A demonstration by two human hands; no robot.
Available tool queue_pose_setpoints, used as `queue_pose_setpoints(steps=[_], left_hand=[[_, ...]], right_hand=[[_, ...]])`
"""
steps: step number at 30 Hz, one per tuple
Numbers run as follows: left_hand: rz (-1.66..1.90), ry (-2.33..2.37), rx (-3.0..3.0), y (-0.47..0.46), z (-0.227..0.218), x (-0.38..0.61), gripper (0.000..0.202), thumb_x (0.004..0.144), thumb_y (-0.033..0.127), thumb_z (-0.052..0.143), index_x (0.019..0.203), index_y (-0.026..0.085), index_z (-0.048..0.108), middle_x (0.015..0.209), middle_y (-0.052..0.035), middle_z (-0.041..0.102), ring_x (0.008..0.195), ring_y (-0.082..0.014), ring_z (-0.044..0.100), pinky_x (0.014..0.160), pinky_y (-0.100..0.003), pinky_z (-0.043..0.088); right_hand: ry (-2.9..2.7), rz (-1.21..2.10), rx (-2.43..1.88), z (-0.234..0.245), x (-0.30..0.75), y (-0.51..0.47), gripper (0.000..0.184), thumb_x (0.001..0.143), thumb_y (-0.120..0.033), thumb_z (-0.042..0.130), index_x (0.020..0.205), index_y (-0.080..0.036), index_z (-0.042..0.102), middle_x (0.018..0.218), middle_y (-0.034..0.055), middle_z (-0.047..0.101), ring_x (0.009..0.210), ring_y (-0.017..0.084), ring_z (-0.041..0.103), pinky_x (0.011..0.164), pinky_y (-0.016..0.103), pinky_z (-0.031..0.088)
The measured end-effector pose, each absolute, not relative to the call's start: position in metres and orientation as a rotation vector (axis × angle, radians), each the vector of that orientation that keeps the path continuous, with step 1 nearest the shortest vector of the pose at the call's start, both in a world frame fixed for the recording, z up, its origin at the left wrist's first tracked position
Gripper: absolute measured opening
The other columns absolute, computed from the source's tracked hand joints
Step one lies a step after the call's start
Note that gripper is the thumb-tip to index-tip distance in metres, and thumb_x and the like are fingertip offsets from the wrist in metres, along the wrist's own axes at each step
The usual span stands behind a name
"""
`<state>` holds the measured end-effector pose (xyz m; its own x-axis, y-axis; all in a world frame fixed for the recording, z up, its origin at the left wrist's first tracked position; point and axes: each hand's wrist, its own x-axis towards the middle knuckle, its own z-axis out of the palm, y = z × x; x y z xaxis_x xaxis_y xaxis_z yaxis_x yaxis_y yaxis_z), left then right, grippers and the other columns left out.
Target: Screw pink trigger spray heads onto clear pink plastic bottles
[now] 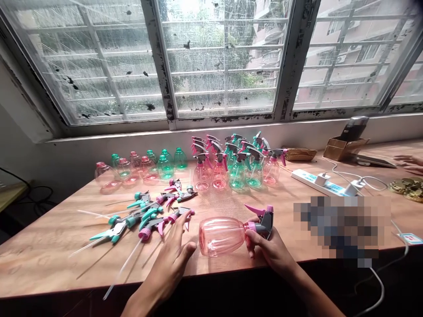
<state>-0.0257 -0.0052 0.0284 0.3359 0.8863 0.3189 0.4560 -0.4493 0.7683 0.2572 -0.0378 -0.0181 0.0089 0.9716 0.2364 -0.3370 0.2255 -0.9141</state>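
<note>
A clear pink spray bottle point(221, 237) lies on its side, level, near the table's front edge. My right hand point(269, 248) grips it at the pink collar, with the grey-and-pink trigger head point(264, 220) pointing right. To the left of its base, my left hand point(175, 246) is open, thumb apart and fingers stretched. Its fingertips reach the edge of a heap of loose trigger sprayers point(145, 218) in pink, green and grey with long dip tubes; I cannot tell whether they touch one.
Several bottles without heads point(165, 167) stand at the back left. Beside them are several bottles with sprayers fitted point(238, 171). A white power strip point(317, 182) with chargers and cables lies right. Another person's hand point(410, 163) shows at the far right, near gold-coloured pieces point(408, 189).
</note>
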Motion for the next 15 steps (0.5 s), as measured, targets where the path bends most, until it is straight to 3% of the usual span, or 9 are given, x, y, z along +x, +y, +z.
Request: queue_pose_setpoints(steps=[2, 4, 7, 11, 15], left_hand=[[0.914, 1.154, 1.905, -0.001, 0.016, -0.02, 0.095, 0.09, 0.086, 0.036, 0.16, 0.023, 0.034, 0.162, -0.0164, 0.044, 0.145, -0.0429, 0.043, 0.119, -0.059, 0.035], [0.875, 1.16, 1.792, 0.001, 0.009, -0.017, 0.095, 0.092, 0.084, 0.037, 0.162, 0.02, 0.032, 0.159, -0.0165, 0.048, 0.149, -0.0406, 0.04, 0.123, -0.057, 0.03], [0.832, 1.174, 1.79, 0.001, 0.01, -0.016, 0.084, 0.096, 0.078, 0.04, 0.157, 0.02, 0.044, 0.156, -0.0124, 0.054, 0.154, -0.0365, 0.033, 0.129, -0.053, 0.019], [0.761, 1.135, 1.871, 0.001, 0.014, -0.021, 0.071, 0.096, 0.072, 0.048, 0.148, 0.025, 0.056, 0.154, -0.0086, 0.057, 0.151, -0.0366, 0.039, 0.128, -0.053, 0.022], [0.7, 1.029, 1.81, 0.001, 0.011, -0.028, 0.072, 0.092, 0.061, 0.066, 0.154, 0.028, 0.049, 0.16, -0.0091, 0.049, 0.151, -0.0365, 0.038, 0.127, -0.053, 0.025]], right_hand=[[-1.088, 1.208, -0.779, -0.016, 0.256, -0.039, 0.032, 0.088, -0.043, 0.081, 0.097, -0.02, 0.06, 0.063, -0.0028, 0.069, 0.044, 0.013, 0.06, 0.048, 0.026, 0.049], [-1.096, 1.223, -0.791, -0.014, 0.254, -0.041, 0.036, 0.085, -0.044, 0.083, 0.099, -0.02, 0.06, 0.063, -0.0028, 0.069, 0.045, 0.014, 0.06, 0.047, 0.026, 0.051], [-1.102, 1.247, -0.81, -0.013, 0.253, -0.041, 0.04, 0.082, -0.048, 0.085, 0.1, -0.02, 0.061, 0.063, -0.0024, 0.068, 0.047, 0.016, 0.062, 0.049, 0.028, 0.053], [-1.1, 1.27, -0.835, -0.015, 0.254, -0.04, 0.041, 0.08, -0.047, 0.086, 0.102, -0.02, 0.063, 0.064, -0.0021, 0.069, 0.048, 0.016, 0.063, 0.049, 0.028, 0.053], [-1.069, 1.255, -0.864, -0.015, 0.255, -0.038, 0.041, 0.078, -0.046, 0.088, 0.1, -0.02, 0.065, 0.057, -0.0053, 0.063, 0.042, 0.012, 0.054, 0.042, 0.025, 0.046]])
